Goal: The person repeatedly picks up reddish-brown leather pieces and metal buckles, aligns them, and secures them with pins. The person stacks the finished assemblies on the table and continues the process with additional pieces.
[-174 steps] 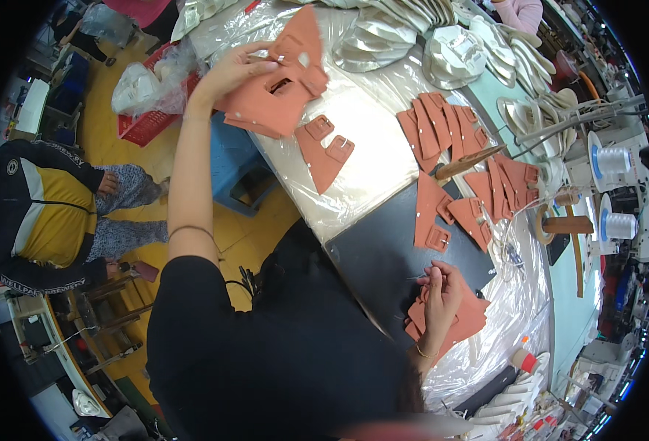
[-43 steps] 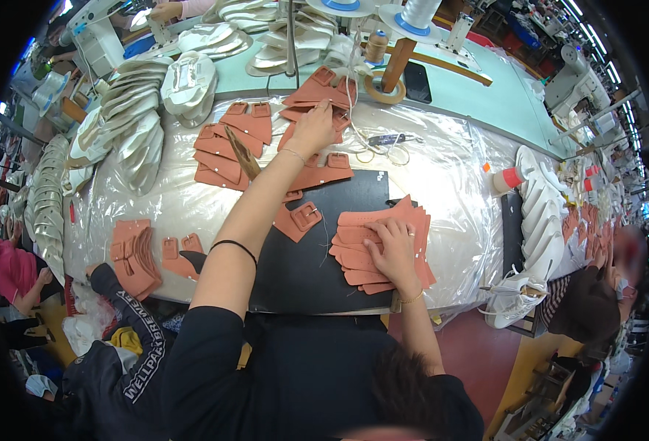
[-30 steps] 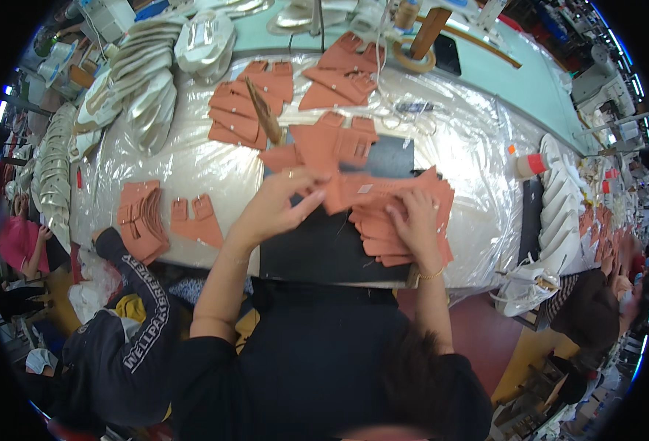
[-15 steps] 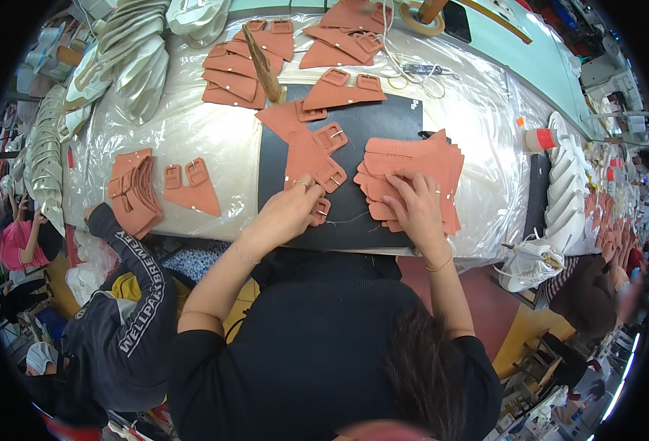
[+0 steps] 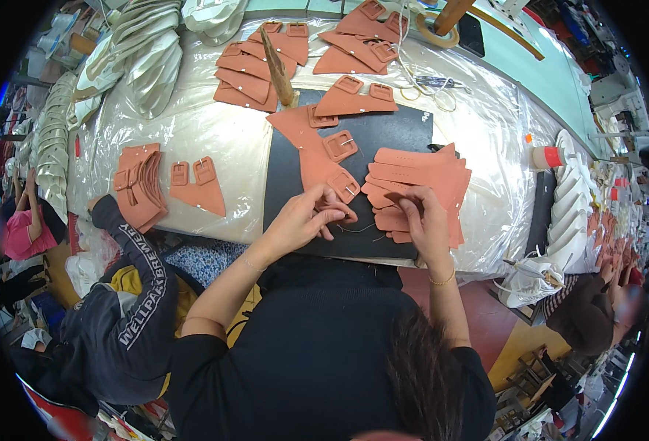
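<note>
My left hand (image 5: pixel 311 217) is closed on a small terracotta buckle (image 5: pixel 347 216), mostly covered by the fingers. It is just above the black mat (image 5: pixel 295 209). Close by on the right, my right hand (image 5: pixel 426 217) pinches the edge of a terracotta leather piece (image 5: pixel 405 189) at the near side of a fanned stack, with a bit of its darker underside showing. Beyond my left hand lie leather pieces with covered buckles; the nearest buckle (image 5: pixel 343 186) almost touches the fingers, and another buckle (image 5: pixel 340 146) sits behind it. A loose thread (image 5: pixel 365 229) crosses the mat between my hands.
A wooden post (image 5: pixel 279 70) rises behind the mat among buckled leather pieces (image 5: pixel 354 51). More pieces (image 5: pixel 139 184) are stacked at the left beside a co-worker's sleeve (image 5: pixel 137 250). White shoe parts (image 5: pixel 567 206) line the right, near a thread spool (image 5: pixel 548 156). Scissors (image 5: pixel 438 82) lie at the back.
My left hand has lifted the buckle off the mat and moved slightly right. My right hand's spread fingers have closed on the edge of a leather piece. The whole view has shifted a little.
</note>
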